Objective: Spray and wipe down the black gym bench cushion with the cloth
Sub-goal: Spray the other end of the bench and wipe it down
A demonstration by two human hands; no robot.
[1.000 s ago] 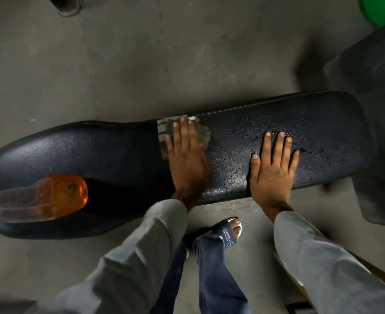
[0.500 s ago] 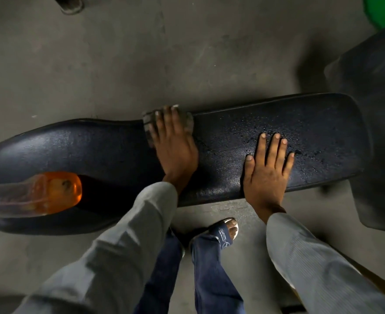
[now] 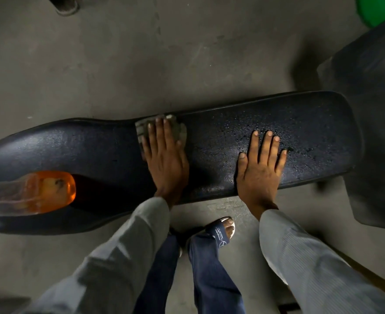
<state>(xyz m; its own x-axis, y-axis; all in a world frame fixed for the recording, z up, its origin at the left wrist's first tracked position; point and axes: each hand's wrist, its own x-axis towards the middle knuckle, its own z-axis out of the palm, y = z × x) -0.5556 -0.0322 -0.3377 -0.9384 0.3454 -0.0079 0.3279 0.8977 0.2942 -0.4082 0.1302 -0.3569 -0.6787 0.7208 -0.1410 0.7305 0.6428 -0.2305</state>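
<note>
The long black bench cushion (image 3: 311,123) runs across the view, its right half speckled with spray droplets. My left hand (image 3: 165,155) presses flat on a small grey cloth (image 3: 180,131) at the cushion's far edge, near the middle. My right hand (image 3: 258,164) rests flat on the wet right half, fingers straight and spread. A clear spray bottle with orange liquid (image 3: 44,191) lies on its side on the cushion's left end.
Grey concrete floor (image 3: 187,53) surrounds the bench. Another dark padded piece (image 3: 373,109) stands at the right, beyond the cushion's end. A green object (image 3: 377,10) shows at the top right corner. My sandalled foot (image 3: 223,230) is under the near edge.
My left hand slid the cloth from mid-cushion toward the far edge and a little leftward. My right hand stayed planted.
</note>
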